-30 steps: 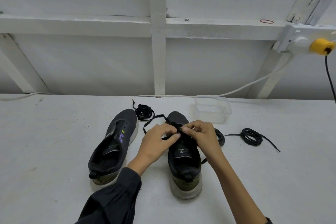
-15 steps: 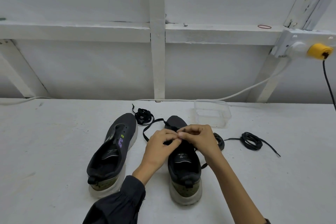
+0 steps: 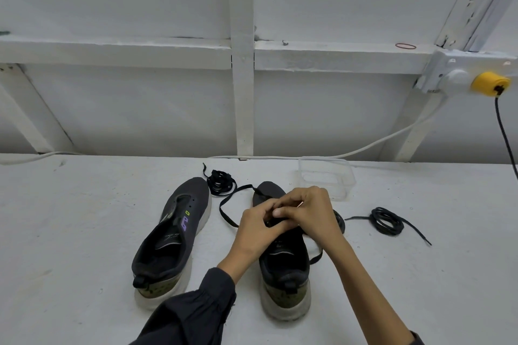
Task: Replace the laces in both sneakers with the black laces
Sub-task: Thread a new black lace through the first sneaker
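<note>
Two dark sneakers with pale soles stand heel-toward-me on the white table. The left sneaker has bare eyelets and no lace. Over the eyelets of the right sneaker, my left hand and my right hand meet, fingers curled, pinching a flat black lace that loops off to the left of the shoe's toe. The lace where the fingers pinch it is hidden. A coiled flat black lace lies between the shoe toes. A coiled round black lace lies to the right.
A clear plastic tub stands behind the right sneaker near the wall. A white cable runs along the table's back edge to a socket box with a yellow plug. Another dark coil peeks out beside my right wrist.
Both hands have stayed together over the right sneaker, the right hand now covering more of the left fingers. The view has tilted up a little, so the shoes sit lower in the frame.
</note>
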A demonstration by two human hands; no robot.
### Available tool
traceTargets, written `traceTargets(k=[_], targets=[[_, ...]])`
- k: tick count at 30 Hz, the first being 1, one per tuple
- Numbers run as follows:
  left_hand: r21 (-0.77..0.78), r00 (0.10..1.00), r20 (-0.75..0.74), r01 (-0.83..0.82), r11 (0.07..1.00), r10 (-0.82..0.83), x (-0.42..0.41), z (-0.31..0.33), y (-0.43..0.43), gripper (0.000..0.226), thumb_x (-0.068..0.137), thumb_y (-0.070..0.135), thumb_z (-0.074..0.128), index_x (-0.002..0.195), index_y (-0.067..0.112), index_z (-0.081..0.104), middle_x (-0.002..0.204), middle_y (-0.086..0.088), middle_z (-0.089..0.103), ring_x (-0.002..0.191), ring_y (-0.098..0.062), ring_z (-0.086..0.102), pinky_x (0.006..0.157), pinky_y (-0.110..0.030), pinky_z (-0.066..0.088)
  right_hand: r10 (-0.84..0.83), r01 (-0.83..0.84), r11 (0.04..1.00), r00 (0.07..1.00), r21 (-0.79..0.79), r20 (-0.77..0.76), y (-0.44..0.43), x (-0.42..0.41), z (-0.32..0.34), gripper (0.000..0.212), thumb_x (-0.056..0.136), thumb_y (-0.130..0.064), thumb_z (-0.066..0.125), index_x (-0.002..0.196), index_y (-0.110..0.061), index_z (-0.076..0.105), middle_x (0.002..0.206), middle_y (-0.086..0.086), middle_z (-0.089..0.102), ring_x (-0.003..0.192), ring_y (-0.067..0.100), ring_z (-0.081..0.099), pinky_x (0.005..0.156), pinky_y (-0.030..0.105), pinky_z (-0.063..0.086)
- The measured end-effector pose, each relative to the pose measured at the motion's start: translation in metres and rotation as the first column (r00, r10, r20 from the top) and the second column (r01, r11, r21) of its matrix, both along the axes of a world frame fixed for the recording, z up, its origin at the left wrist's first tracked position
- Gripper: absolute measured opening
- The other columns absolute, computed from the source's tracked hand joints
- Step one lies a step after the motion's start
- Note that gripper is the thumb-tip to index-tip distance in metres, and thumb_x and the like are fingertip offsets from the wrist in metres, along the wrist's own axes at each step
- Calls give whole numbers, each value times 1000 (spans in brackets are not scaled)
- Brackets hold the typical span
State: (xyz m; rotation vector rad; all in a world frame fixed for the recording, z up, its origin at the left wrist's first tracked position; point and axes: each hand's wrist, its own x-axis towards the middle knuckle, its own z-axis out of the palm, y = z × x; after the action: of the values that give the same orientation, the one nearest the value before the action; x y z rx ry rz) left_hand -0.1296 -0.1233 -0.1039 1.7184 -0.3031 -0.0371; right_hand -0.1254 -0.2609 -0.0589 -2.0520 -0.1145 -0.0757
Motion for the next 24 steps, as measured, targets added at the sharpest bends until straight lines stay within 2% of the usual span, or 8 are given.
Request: traceTargets(k=[5,7,11,15,18,20,22,24], targets=[[49,1000,-4,28,998,-28,3,-2,2,25,75,33,80,98,27,72,89,1,74,88,-19,70,86,-41,56,36,-37,987,999,155,9,-2,3,11,26,70,6,78,64,-19,74,57,0,68,49,11,60,56,26,49],[41,999,-38,41,998,-40,4,-2,3,24,74,34,80,95,27,71,89,1,74,88,-17,71,87,-39,56,38,-46,973,999,228,38,0,7,23,23,70,7,77,64,-15,74,57,5,67,47,15,57,56,30,48],[-40,991,-96,89,995,-92,4,0,4,26,78,15,80,102,17,70,97,0,75,94,-13,71,90,-27,53,22,-63,934,993,352,118,6,24,61,21,70,8,78,67,-12,74,60,2,69,49,7,53,55,18,46],[-48,990,-97,97,994,-102,3,1,6,26,78,15,80,102,20,71,98,2,75,95,-12,70,89,-23,53,-118,-36,861,956,507,269,6,53,96,18,72,9,76,73,-8,73,57,-4,68,50,10,52,55,19,46],[-53,992,-99,79,995,-84,2,0,6,25,78,14,80,101,20,71,97,1,75,94,-13,70,88,-22,53,-265,55,814,921,579,284,8,73,95,13,73,7,76,76,-5,74,61,-1,68,53,12,55,57,22,49],[-36,992,-97,73,997,-77,1,0,5,23,80,16,79,100,20,71,97,2,75,95,-10,70,88,-21,53,-233,76,839,945,538,229,7,82,80,15,75,5,76,84,-6,75,70,1,71,62,14,64,67,28,58],[-25,994,-90,66,997,-68,0,-3,6,21,82,18,77,102,19,71,97,4,75,95,-8,69,88,-19,52,-121,71,922,987,380,110,-1,86,63,38,76,2,77,112,-9,71,95,2,71,82,21,70,79,38,60],[-25,995,-84,51,998,-53,-1,-5,6,19,84,17,75,102,19,71,96,5,75,94,-7,70,87,-19,52,-47,50,990,999,135,-23,-13,81,51,64,78,-9,80,136,-17,55,116,1,59,97,26,66,73,35,61]])
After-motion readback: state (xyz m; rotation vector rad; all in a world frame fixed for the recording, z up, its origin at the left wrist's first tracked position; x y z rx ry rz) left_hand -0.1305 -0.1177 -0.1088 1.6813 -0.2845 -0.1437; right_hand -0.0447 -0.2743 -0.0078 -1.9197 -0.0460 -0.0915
